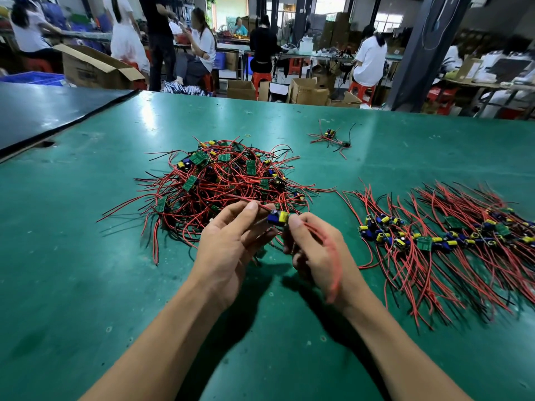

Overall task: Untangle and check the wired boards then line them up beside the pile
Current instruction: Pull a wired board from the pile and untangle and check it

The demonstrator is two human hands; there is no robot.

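Many boards (451,235) are lying lined up right of the pile (225,180). We are holding one board (278,218) in front of it, left hand (231,244) and right hand (315,250) fingers clamped on it; more are waiting.

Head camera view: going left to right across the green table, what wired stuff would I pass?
Tangled pile of wired boards → small stray bunch, farther back → lined-up row of boards. The held board overlaps the pile, so it is left out.
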